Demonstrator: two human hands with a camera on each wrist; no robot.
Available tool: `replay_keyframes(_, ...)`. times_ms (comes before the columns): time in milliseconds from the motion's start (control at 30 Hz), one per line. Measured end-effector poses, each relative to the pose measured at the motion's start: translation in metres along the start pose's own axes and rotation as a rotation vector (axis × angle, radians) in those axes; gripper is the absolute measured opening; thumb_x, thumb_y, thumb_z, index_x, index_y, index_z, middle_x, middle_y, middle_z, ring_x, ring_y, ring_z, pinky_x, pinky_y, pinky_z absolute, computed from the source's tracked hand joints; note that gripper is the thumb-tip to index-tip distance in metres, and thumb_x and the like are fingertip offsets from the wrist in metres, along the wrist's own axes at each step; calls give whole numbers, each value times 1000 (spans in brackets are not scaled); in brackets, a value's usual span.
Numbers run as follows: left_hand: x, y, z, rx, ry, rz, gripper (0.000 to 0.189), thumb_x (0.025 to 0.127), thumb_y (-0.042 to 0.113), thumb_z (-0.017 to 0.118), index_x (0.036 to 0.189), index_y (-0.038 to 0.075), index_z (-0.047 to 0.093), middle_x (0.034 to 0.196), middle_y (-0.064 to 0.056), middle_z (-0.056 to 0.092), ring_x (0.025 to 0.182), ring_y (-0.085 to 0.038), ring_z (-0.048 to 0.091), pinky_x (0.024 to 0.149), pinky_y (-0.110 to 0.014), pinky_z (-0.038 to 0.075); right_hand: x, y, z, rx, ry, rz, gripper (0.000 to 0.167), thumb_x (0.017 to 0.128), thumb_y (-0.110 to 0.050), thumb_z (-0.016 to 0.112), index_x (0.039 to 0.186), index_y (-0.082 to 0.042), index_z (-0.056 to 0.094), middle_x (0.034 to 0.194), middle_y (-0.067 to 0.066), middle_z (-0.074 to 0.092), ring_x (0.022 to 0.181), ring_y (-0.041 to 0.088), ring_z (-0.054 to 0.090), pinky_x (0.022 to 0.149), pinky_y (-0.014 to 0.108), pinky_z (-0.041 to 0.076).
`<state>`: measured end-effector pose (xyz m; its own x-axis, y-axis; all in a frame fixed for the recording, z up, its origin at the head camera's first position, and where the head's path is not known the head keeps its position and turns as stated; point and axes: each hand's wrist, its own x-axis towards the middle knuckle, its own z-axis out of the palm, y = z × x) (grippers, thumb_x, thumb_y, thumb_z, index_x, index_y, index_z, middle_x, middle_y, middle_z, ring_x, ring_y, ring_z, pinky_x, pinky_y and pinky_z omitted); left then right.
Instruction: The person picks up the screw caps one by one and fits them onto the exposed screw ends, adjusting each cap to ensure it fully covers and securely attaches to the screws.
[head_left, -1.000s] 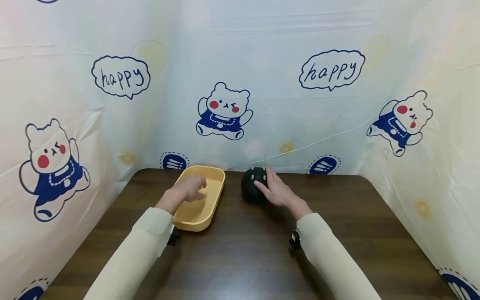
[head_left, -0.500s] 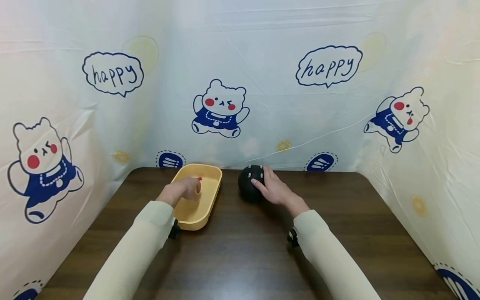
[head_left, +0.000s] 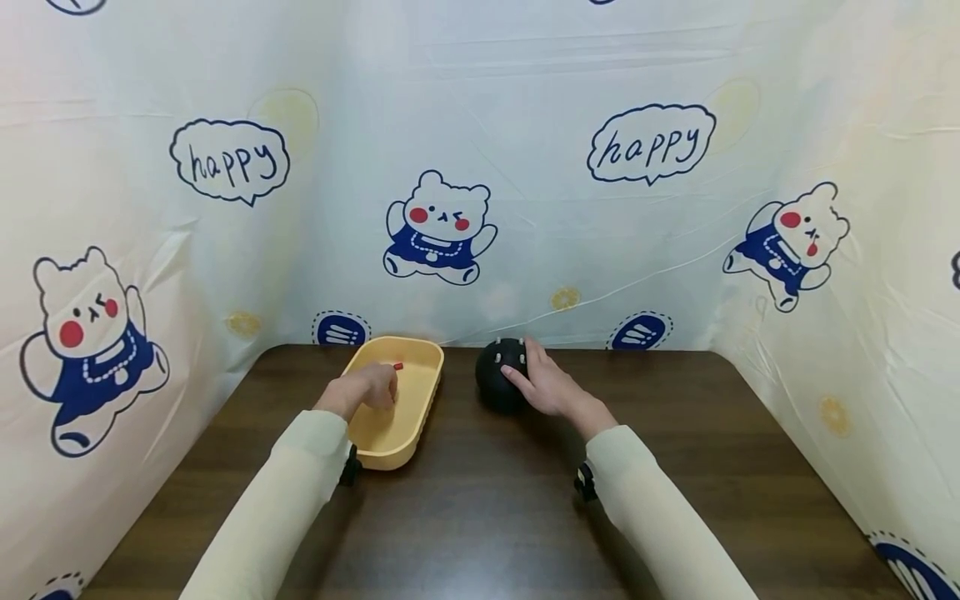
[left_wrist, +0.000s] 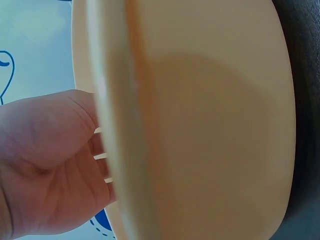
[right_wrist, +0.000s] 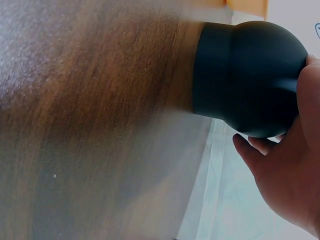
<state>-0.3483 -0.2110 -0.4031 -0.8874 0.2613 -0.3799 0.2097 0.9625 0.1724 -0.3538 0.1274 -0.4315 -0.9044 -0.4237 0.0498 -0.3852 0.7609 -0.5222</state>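
Your left hand curls inside the yellow oblong plastic tray beside a small red piece, hold unclear; your right hand half-wraps the black ball-shaped holder right of the tray.

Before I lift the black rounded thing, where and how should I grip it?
I'd come at the black rounded thing from the right, where the right hand holds it, and wrap its bulge. It is upright, swelling out above a slightly narrower base, so that curve should grip well. Avoid the small pale studs on top.
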Motion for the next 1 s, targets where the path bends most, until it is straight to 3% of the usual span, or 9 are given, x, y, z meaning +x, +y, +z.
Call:
replay_keyframes(267, 0, 2, 2, 16, 17, 27, 8, 87, 3, 74, 85, 8, 68, 85, -4, 64, 79, -19, 56, 71, -29, 49, 2, 4, 4, -1, 4, -6, 89, 105, -63, 36, 163, -3, 4, 169, 19, 12, 153, 35, 25, 122, 54, 25)
replay_keyframes(433, 2, 2, 2, 27, 12, 62, 10, 86, -2, 69, 89, 8, 69, 87, -5, 64, 81, -20, 56, 72, -27, 47, 1, 4, 4, -4, 12, -10, 90, 104, -64, 36, 163, -4, 4, 169, 19, 13, 153, 35, 24, 122, 54, 25)
replay_keyframes(700, 6, 0, 5, 2, 30, 44, 15, 83, -4, 68, 94, 7, 69, 91, -8, 62, 84, -23, 55, 72, -29, 46, 2, 4, 4, -12, 8, -12, 90, 105, -64, 35, 163, -3, 4, 169, 20, 12, 153, 35, 24, 122, 54, 24)
replay_keyframes(1000, 8, 2, 7, -87, 5, 1, 6, 90, 3, 70, 95, 6, 70, 91, -8, 62, 83, -21, 56, 71, -28, 47, 2, 2, 2, -5, 7, 2, 89, 105, -62, 37, 163, -4, 4, 169, 18, 13, 153, 33, 24, 123, 52, 24)
